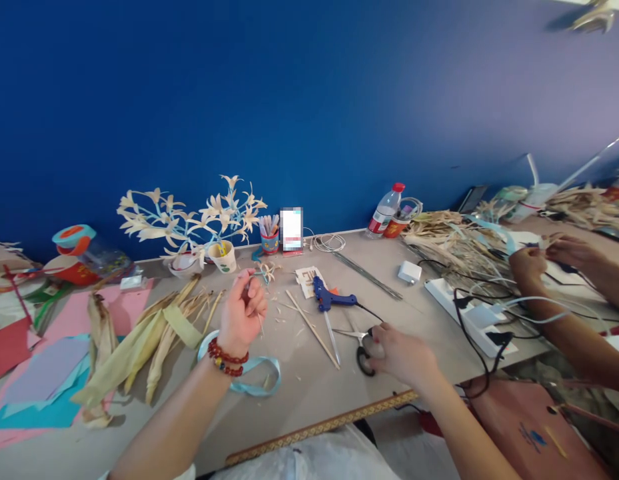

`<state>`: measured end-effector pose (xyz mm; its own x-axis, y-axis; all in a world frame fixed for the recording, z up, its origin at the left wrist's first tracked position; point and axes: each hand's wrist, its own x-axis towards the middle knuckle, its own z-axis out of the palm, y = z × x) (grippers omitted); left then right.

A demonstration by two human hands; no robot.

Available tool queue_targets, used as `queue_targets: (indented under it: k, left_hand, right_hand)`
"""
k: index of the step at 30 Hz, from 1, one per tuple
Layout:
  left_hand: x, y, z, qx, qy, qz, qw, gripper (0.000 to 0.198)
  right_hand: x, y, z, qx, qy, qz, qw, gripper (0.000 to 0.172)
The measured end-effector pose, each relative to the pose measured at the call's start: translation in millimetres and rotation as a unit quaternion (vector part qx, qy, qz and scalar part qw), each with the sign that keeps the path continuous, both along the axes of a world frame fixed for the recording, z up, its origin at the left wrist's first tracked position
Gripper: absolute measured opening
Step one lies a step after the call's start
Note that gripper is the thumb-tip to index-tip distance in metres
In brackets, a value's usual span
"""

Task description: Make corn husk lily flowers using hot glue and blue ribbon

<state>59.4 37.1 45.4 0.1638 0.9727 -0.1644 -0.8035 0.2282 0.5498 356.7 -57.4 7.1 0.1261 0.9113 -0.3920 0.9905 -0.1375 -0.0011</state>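
My left hand [245, 303], wearing red bead bracelets [226, 360], is raised above the table with its fingers curled closed. A small pale husk flower [267, 271] with a light blue stem shows at its fingertips; the fingers partly hide the stem. My right hand [399, 353] is closed at the black handles of a pair of scissors [364, 353], whose blades point left over the tabletop. Between my hands lie a blue hot glue gun [334, 299], a clear glue stick [332, 339] and a thin wooden stick [312, 328]. A loop of light blue tape [266, 380] sits below my left hand.
Dried corn husks [154, 340] and coloured paper [44, 400] cover the left. Flower sprays stand in cups [222, 257] beside a phone [292, 230]. Thin wires [369, 275], a bottle [386, 212] and a power strip [469, 317] lie rightward. Another person's hands [549, 257] work at far right.
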Motion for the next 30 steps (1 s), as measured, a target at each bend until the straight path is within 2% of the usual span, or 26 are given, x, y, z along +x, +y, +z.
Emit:
queue_targets:
  k: [2, 4, 6, 8, 10, 12, 15, 17, 18, 19, 21, 23, 24, 27, 30]
  left_hand:
    - [-4.9, 1.5, 0.0, -0.004, -0.004, 0.018, 1.0, 0.01]
    - [-7.5, 2.1, 0.0, -0.003, -0.001, 0.039, 0.999, 0.011]
    - [-5.0, 0.1, -0.4, 0.01, 0.013, 0.063, 0.998, 0.009]
    - [2.9, -5.6, -2.0, 0.026, 0.036, 0.083, 0.996, 0.008]
    - [13.5, -14.4, -5.6, 0.033, 0.064, 0.093, 0.993, 0.012]
    - [22.7, -23.8, -10.9, 0.023, 0.09, 0.079, 0.993, 0.016]
    - [28.1, -30.7, -21.2, 0.017, 0.137, 0.064, 0.988, 0.021]
    - [24.0, -25.7, -28.1, 0.047, 0.257, 0.065, 0.963, 0.027]
    - [19.2, -19.6, -31.3, 0.071, 0.337, 0.064, 0.937, 0.031]
    - [12.7, -11.3, -34.3, 0.105, 0.445, 0.053, 0.888, 0.038]
    - [-5.0, 10.0, -39.6, 0.135, 0.515, 0.023, 0.846, 0.039]
    - [-26.2, 31.8, -44.7, 0.165, 0.583, -0.006, 0.795, 0.031]
    - [-36.4, 40.6, -47.4, 0.181, 0.624, -0.022, 0.759, 0.023]
    - [-57.6, 53.5, -56.9, 0.233, 0.739, -0.076, 0.628, 0.006]
    - [-59.4, 52.9, -67.9, 0.277, 0.812, -0.121, 0.499, 0.014]
  right_hand:
    - [-3.1, -2.2, 4.7, 0.01, 0.008, 0.005, 1.0, 0.021]
    - [-16.8, -4.4, 10.3, 0.053, 0.054, -0.001, 0.997, 0.016]
    - [-43.1, -5.2, 14.4, 0.106, 0.184, 0.01, 0.977, 0.024]
    - [-77.4, -4.1, 13.7, 0.104, 0.373, 0.062, 0.92, 0.029]
    - [-111.2, -1.3, 6.4, 0.057, 0.521, 0.065, 0.849, 0.031]
    - [-136.8, 2.6, -6.0, 0.012, 0.601, 0.031, 0.799, 0.03]
    - [-154.6, 8.8, -25.8, -0.047, 0.673, -0.006, 0.738, 0.036]
    - [-155.2, 11.6, -34.1, -0.069, 0.691, -0.018, 0.719, 0.041]
    - [-152.9, 12.2, -36.1, -0.073, 0.693, -0.02, 0.717, 0.043]
    - [-149.2, 12.4, -36.7, -0.075, 0.691, -0.02, 0.718, 0.044]
    - [-137.8, 11.5, -35.3, -0.083, 0.684, -0.018, 0.725, 0.045]
    - [-122.9, 10.3, -32.6, -0.077, 0.672, -0.026, 0.736, 0.043]
    - [-115.0, 9.9, -31.5, -0.062, 0.665, -0.036, 0.743, 0.041]
    - [-95.7, 11.2, -29.5, -0.005, 0.649, -0.069, 0.758, 0.04]
    - [-89.1, 15.2, -26.4, 0.031, 0.638, -0.071, 0.766, 0.038]
